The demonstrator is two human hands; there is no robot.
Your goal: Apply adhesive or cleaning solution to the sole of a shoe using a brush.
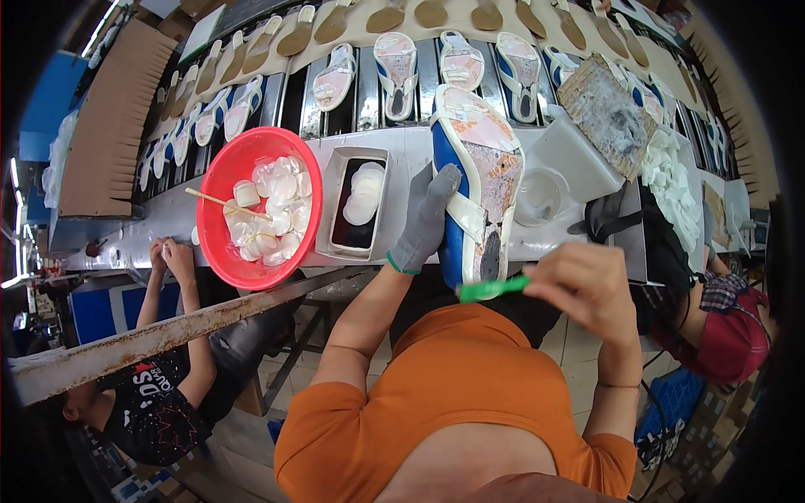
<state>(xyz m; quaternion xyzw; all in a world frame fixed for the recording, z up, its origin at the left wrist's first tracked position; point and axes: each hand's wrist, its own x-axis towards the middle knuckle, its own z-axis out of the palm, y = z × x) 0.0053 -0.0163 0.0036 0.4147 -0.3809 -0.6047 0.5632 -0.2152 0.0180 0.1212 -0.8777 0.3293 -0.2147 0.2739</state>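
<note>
My left hand [426, 220], in a grey glove, is closed around the side of a blue shoe last with a cream-strapped sandal upper [488, 155] on it. Its underside faces me, showing a pinkish insole with rough, glue-marked patches and a dark grey heel area. Bare, my right hand [584, 289] pinches a bright green-handled brush [495, 289]. The brush's far end is at the heel end of the last; motion blur and the angle hide its bristles, so I cannot tell whether they touch.
Left are a red basin [220, 251] of translucent discs and a white tray [381, 243] with more discs. Right are a clear container [541, 197], a stained board [608, 117] and white cloths [671, 176]. Shoes line the roller conveyor [360, 101]. A rusty bar [210, 318] and co-workers flank me.
</note>
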